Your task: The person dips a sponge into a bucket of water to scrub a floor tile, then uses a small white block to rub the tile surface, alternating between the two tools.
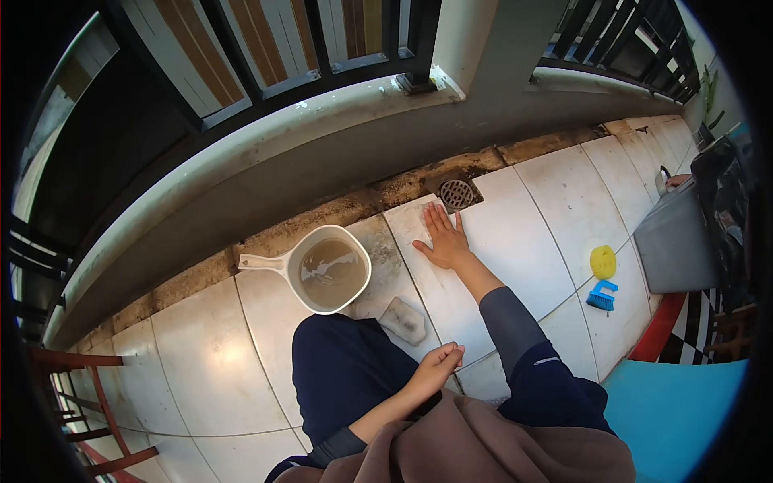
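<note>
My right hand (444,241) lies flat on a white floor tile (507,241), palm down with fingers spread. Its fingertips are just short of a round drain grate (457,194). My left hand (439,366) is closed in a fist above my lap, with nothing visible in it. To the left of my right hand stands a white dipper (266,263) with cloudy water inside, its handle pointing left. Between the dipper and my left hand lies a pale, grey-stained flat piece (403,320), whose kind I cannot tell.
A yellow round scrubber (602,262) and a blue brush (601,295) lie on the tiles at right. Beyond them is a grey bin (676,241), with part of another person's hand (678,180) near it. A low wall (322,173) with black railings borders the floor. A reddish rack (105,402) stands at left.
</note>
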`<state>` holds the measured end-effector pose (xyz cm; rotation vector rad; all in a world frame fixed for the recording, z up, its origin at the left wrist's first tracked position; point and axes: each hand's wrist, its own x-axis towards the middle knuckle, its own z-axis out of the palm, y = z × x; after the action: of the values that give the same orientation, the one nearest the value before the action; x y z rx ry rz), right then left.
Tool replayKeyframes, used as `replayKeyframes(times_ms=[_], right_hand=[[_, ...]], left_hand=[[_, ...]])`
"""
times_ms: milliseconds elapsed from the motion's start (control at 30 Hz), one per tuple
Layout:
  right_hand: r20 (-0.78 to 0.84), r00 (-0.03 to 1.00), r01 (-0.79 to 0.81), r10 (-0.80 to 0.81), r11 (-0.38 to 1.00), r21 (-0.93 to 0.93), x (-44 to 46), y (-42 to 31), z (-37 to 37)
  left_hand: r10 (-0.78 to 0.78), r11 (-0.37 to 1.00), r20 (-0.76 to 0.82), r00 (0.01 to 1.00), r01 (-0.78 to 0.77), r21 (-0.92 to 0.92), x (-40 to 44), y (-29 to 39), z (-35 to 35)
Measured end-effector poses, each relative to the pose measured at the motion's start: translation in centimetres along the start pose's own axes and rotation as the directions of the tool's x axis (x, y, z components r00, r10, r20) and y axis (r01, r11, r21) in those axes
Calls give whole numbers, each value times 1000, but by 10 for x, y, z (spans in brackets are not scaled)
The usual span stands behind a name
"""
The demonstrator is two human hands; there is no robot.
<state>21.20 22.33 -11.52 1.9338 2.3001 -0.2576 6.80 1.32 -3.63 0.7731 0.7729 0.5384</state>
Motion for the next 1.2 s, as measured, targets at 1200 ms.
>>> replayKeyframes(times_ms=[1200], right_hand=[[125,992,31,-31,1000,2,14,-24,-15]], left_hand=[[2,1000,16,1000,-1,-15,-4,2,10]])
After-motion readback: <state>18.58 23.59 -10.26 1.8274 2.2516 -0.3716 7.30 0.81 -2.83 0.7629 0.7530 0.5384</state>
